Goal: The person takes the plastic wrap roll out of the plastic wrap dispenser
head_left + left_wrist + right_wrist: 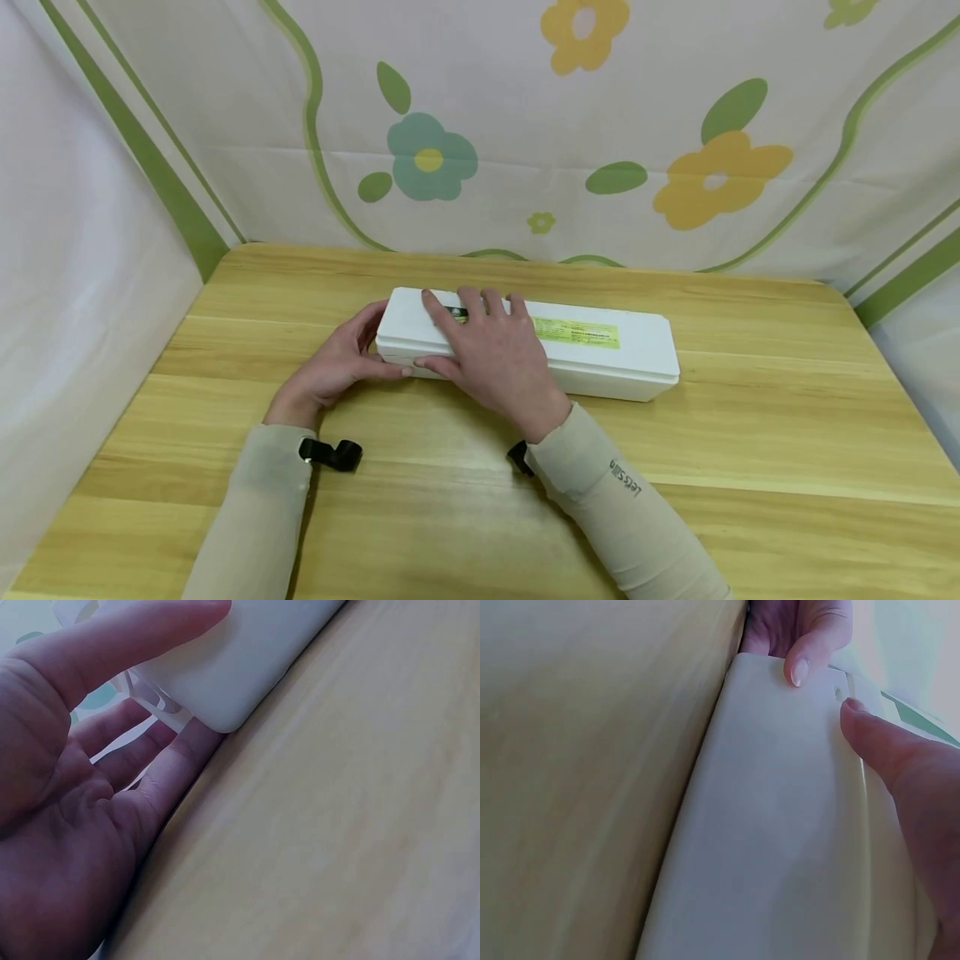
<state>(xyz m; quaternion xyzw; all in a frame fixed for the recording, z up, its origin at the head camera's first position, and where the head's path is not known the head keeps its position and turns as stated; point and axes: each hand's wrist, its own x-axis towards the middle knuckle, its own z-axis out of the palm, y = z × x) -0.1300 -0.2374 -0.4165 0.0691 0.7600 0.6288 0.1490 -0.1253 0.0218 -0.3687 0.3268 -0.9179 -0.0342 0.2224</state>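
Observation:
A long white box (600,383) with a fitted lid (647,340) and a yellow-green printed label (581,331) lies crosswise on the table. My left hand (333,358) holds its left end, thumb along the front wall and the other fingers around the end. In the left wrist view, those fingers (169,769) reach under or behind the box corner; their tips are hidden. Across the lid spreads my right hand (498,354), fingertips by the far edge. Its thumb (874,735) presses at the seam below the lid in the right wrist view.
The box stands on a wooden table (750,433), near its back edge. Behind hangs a white curtain (510,100) with flower prints, and more white cloth (67,250) closes the left side. Black straps with small devices (333,454) sit at both wrists.

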